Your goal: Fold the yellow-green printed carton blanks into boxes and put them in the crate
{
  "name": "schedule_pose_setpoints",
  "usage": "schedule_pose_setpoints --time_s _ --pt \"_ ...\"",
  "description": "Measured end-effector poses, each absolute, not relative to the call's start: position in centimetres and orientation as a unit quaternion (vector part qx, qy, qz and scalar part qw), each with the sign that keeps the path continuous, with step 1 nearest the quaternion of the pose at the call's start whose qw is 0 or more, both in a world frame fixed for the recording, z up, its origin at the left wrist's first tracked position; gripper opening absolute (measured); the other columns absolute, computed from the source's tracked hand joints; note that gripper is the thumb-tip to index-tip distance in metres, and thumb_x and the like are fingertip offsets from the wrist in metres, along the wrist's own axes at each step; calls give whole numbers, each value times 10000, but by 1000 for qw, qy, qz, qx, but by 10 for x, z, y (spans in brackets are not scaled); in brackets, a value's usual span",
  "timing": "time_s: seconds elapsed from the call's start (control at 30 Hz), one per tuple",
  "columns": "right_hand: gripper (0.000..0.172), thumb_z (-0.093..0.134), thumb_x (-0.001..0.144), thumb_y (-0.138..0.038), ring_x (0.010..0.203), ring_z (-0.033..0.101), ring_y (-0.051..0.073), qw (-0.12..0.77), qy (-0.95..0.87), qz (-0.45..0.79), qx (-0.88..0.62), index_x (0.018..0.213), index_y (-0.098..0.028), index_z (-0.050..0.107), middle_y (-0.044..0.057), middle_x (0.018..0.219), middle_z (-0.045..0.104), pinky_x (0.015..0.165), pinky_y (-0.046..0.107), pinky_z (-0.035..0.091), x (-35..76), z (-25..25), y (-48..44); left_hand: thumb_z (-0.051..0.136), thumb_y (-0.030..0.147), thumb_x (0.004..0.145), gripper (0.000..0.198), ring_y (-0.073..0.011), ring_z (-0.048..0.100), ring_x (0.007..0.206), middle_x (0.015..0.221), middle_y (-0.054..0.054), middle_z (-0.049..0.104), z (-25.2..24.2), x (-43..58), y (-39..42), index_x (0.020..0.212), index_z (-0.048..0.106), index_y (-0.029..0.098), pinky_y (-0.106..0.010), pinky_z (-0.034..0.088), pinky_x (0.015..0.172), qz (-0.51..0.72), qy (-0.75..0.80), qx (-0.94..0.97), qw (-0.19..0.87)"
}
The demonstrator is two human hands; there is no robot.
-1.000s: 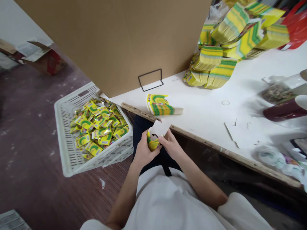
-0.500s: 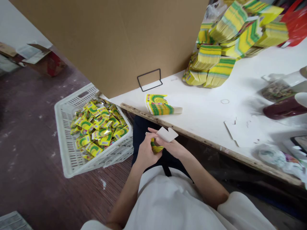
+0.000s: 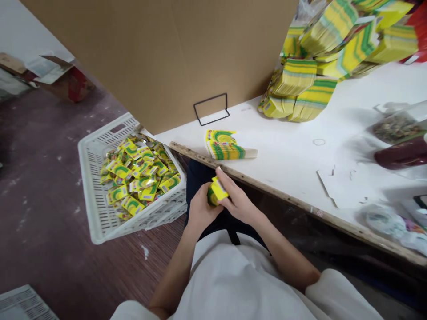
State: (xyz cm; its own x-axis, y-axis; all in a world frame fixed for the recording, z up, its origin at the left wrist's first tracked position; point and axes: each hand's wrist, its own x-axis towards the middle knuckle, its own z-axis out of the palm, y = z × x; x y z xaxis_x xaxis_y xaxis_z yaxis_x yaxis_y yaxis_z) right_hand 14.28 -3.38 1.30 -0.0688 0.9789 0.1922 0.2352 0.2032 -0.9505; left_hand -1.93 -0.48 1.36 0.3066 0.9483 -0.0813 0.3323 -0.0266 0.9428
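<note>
1. Holding a small yellow box, both hands are closed around it, low down in front of the table.
2. The left hand wraps it from below; the right hand pinches its top.
3. A white basket of yellow packets sits beside the left hand.

White table: stack of flat cartons near front edge, wire stand behind it, heap of carton bundles farther right. Floor: white crate beside the table.
</note>
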Motion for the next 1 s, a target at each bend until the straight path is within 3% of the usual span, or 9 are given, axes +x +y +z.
schedule_pose_setpoints --time_s 0.07,0.2,0.37,0.47,0.53,0.67,0.83,0.93,1.0 --pt "706 530 941 -144 1542 323 259 421 -659 394 -483 1600 -295 327 85 1695 258 1227 452 367 145 17 -35 836 150 598 483 -278 663 932 958 -45 711 14 -22 -5 1034 659 256 -366 509 843 314 499 627 510" --pt "621 502 925 -62 1505 399 254 378 -695 392 -470 1499 -298 514 93 1635 392 1215 459 384 155 21 -32 836 221 628 606 -275 691 867 992 -46 729 20 -26 -5 1184 598 264 -345 494 762 271 517 656 478" --pt "320 709 903 -238 1489 420 308 317 -719 467 -405 1218 -269 758 100 1512 553 1210 462 386 179 16 -27 754 312 709 605 -323 709 976 1107 -62 724 39 -36 4 1256 502 253 -390 506 797 57 479 780 399" --pt "287 727 901 -312 1506 389 310 282 -721 504 -383 1181 -260 764 95 1452 602 1206 476 387 184 11 -30 747 330 703 592 -353 711 1001 1083 -69 731 48 -36 7 1236 506 241 -413 510 806 -23 453 808 375" --pt "313 700 920 -368 1545 307 313 315 -711 491 -392 1195 -224 735 125 1502 545 1219 491 362 179 8 -35 736 321 709 600 -359 709 1029 1107 -76 730 49 -34 7 1252 495 237 -420 512 825 -29 452 814 364" --pt "600 635 945 -482 1551 286 307 433 -667 456 -400 1456 -201 493 180 1600 395 1240 515 311 161 2 -44 733 333 720 619 -352 710 1029 1144 -109 720 47 -28 4 1273 485 204 -421 523 824 16 458 810 367" --pt "478 445 1039 -370 1452 449 246 482 -623 402 -466 1494 -226 422 160 1528 484 1230 487 339 139 -1 -40 779 370 698 608 -305 706 921 1070 -84 726 31 -29 1 1238 547 213 -418 529 809 123 489 774 384" --pt "668 570 975 -402 1415 481 274 496 -622 368 -481 1558 -205 309 185 1572 418 1159 471 435 140 2 -24 821 399 676 552 -224 690 849 999 -43 717 19 -33 7 1147 591 226 -346 543 778 314 503 659 463" --pt "667 631 935 -421 1319 556 289 502 -618 328 -509 1513 -192 391 186 1484 513 1083 466 494 151 6 -6 772 503 743 505 -197 688 898 1085 -53 700 14 -38 17 1131 594 234 -321 558 807 509 492 507 492"
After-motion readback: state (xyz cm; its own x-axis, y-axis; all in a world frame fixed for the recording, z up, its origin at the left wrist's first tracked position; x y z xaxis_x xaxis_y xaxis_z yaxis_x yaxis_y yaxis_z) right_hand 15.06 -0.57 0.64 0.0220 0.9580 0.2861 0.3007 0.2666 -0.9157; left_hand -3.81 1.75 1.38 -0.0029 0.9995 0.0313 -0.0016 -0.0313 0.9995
